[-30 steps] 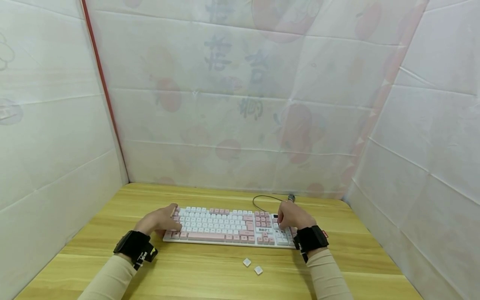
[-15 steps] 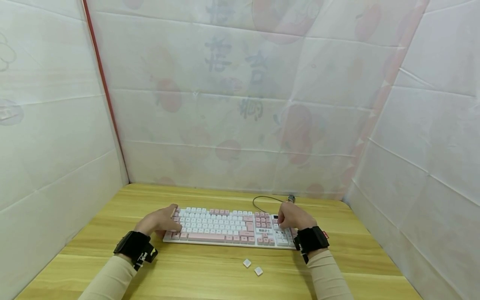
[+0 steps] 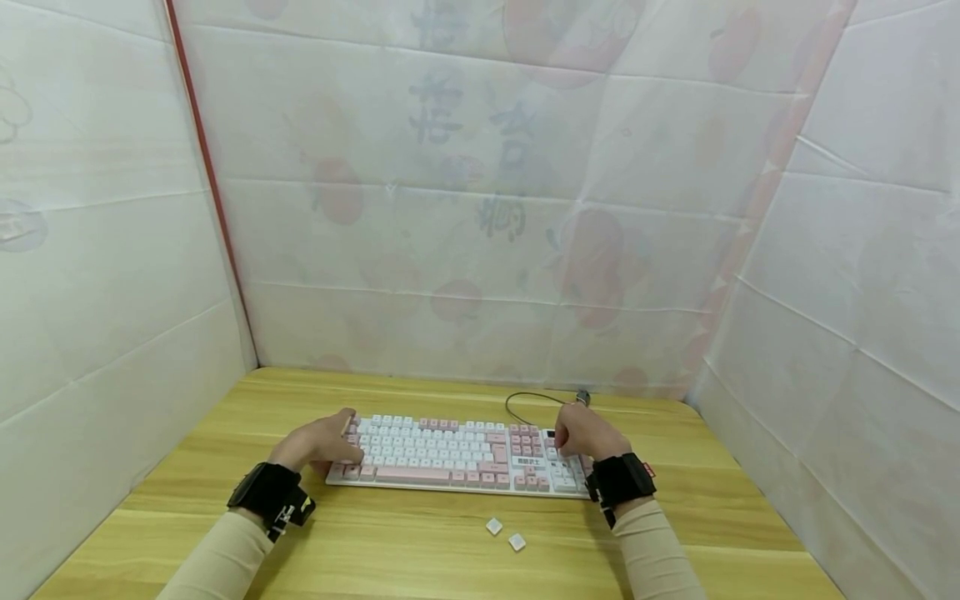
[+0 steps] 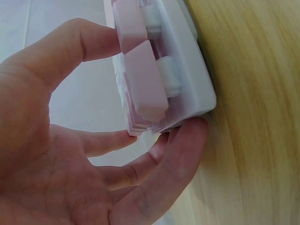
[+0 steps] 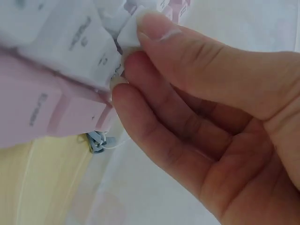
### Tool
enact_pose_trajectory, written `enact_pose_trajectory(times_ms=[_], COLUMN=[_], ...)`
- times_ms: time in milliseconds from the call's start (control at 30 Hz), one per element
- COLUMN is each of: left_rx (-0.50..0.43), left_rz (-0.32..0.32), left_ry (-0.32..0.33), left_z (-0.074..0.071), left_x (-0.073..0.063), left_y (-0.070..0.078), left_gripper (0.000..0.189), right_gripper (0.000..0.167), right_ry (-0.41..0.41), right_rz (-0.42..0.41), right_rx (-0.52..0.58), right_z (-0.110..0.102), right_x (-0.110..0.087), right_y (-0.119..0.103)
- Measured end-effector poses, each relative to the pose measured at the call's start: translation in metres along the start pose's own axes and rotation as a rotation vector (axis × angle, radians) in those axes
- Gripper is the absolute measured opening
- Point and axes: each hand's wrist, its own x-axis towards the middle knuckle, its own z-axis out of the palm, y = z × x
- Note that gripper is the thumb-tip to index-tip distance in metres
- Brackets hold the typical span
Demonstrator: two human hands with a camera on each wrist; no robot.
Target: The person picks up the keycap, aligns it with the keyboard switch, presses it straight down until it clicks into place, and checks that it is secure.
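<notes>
A pink and white keyboard [image 3: 427, 450] lies on the wooden table. My left hand [image 3: 318, 442] holds its left end. In the left wrist view, the thumb [image 4: 96, 42] presses against a pink key while the other fingers bend along the keyboard's side. Over the number pad, my right hand [image 3: 590, 432] pinches a white keycap [image 5: 130, 36] between thumb and fingers. Whether that keycap is seated or lifted is hard to tell, since the fingertips partly cover it. Two loose keycaps, one [image 3: 493, 526] left of the other [image 3: 517, 542], lie in front of the keyboard.
Behind the keyboard's right part, a thin dark cable [image 3: 517, 395] loops to a plug [image 3: 582, 396]. Pale cloth walls [image 3: 465, 333] enclose the table [image 3: 390, 542] at the back and both sides. A red strip [image 3: 202, 150] runs up the left back corner.
</notes>
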Motion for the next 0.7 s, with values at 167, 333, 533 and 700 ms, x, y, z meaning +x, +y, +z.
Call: enact_pose_trajectory(times_ms=[167,333,533,700], left_rx=[0.005,0.011,0.017,0.016], left_rz=[0.002,0.0,-0.003,-0.004], left_ry=[0.003,0.011,0.012,0.006], left_z=[-0.0001,-0.0004,-0.0002,-0.0006], left_x=[0.0,0.0003,0.0002,-0.0006], left_y=[0.0009,0.0018,0.0014,0.0016], left_gripper=[0.103,0.103,0.103,0.104], right_gripper=[0.016,0.018,0.022,0.025], right_ry=[0.012,0.024,0.03,0.049], right_rz=[-0.025,-0.033,-0.016,-0.05], right_rx=[-0.005,-0.004,-0.013,-0.032], right_z=[-0.0019,-0.0021,0.0003,0.0035], right_x=[-0.0007,-0.0005,0.0008,0.0021], right_y=[0.0006,0.001,-0.0002,0.0007])
